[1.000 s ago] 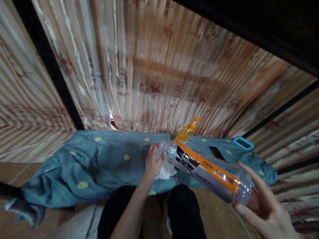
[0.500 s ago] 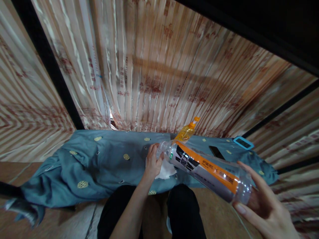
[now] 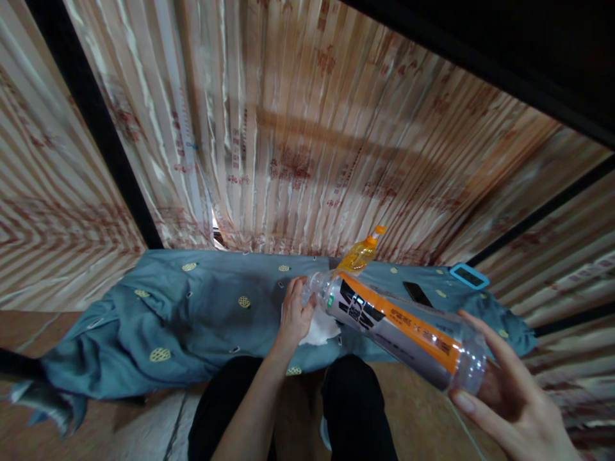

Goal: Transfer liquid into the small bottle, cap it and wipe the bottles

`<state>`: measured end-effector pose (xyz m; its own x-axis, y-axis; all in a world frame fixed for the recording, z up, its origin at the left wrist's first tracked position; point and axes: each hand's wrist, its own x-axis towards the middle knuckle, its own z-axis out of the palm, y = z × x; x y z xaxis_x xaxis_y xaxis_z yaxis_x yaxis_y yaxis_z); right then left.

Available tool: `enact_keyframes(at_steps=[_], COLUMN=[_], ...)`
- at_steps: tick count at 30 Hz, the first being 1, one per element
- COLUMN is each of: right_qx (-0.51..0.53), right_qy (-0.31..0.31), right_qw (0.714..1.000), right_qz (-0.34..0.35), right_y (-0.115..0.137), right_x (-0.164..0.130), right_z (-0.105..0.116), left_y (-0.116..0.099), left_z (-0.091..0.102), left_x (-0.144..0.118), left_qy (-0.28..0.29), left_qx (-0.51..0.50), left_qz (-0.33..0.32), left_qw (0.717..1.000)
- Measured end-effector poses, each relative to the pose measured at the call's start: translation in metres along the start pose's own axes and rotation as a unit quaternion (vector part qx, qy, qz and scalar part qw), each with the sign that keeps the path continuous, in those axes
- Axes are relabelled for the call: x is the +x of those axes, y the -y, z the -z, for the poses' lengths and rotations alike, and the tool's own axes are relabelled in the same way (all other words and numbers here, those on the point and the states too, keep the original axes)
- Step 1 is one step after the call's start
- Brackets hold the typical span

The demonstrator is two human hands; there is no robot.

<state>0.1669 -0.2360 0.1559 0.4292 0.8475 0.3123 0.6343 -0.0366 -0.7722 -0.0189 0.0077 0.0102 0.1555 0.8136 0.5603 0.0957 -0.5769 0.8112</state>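
A clear plastic drink bottle with an orange and grey label lies tilted across the view, neck to the left and base to the lower right. My right hand is closed around its base, thumb below and fingers above. At the neck end, my left hand has its fingers curled against the bottle's mouth. Whether a cap is there cannot be made out. Beneath my left hand a white cloth or tissue rests on the blue-grey cover. Just behind the bottle stands a pump bottle of yellow liquid with an orange top.
The low table or bench has a blue-grey pineapple-print cover. A dark phone and a blue-framed device lie to the right. Pleated curtains hang behind, with black posts around. My knees are close to the front edge.
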Motion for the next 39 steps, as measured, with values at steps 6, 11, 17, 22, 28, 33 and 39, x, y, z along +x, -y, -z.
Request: enact_keyframes(at_steps=[6, 11, 17, 22, 28, 33, 39], right_qx=[0.017, 0.020, 0.013, -0.009, -0.027, -0.028, 0.003], right_qy=[0.007, 0.012, 0.009, 0.005, 0.005, -0.009, -0.001], right_qw=[1.000, 1.000, 1.000, 1.000, 0.999, 1.000, 1.000], right_qz=[-0.015, 0.000, 0.004, 0.013, 0.026, 0.010, 0.005], right_y=[-0.003, -0.004, -0.002, -0.001, 0.000, 0.002, 0.007], right_x=[-0.001, -0.001, -0.001, 0.001, 0.002, 0.001, 0.004], right_z=[0.000, 0.000, 0.000, 0.000, 0.001, 0.002, -0.003], left_y=[0.002, 0.003, 0.001, 0.001, 0.001, 0.001, -0.001], left_z=[-0.002, -0.002, 0.000, 0.001, 0.001, 0.000, 0.001], left_x=[-0.001, -0.001, -0.001, 0.000, 0.000, -0.001, 0.000], left_qy=[0.001, -0.001, 0.007, 0.012, 0.009, 0.004, 0.007], left_qx=[0.002, 0.001, 0.002, 0.002, -0.003, -0.003, -0.003], left_qz=[-0.008, -0.009, 0.004, 0.013, 0.012, 0.010, 0.014], left_qw=[1.000, 1.000, 1.000, 1.000, 1.000, 1.000, 1.000])
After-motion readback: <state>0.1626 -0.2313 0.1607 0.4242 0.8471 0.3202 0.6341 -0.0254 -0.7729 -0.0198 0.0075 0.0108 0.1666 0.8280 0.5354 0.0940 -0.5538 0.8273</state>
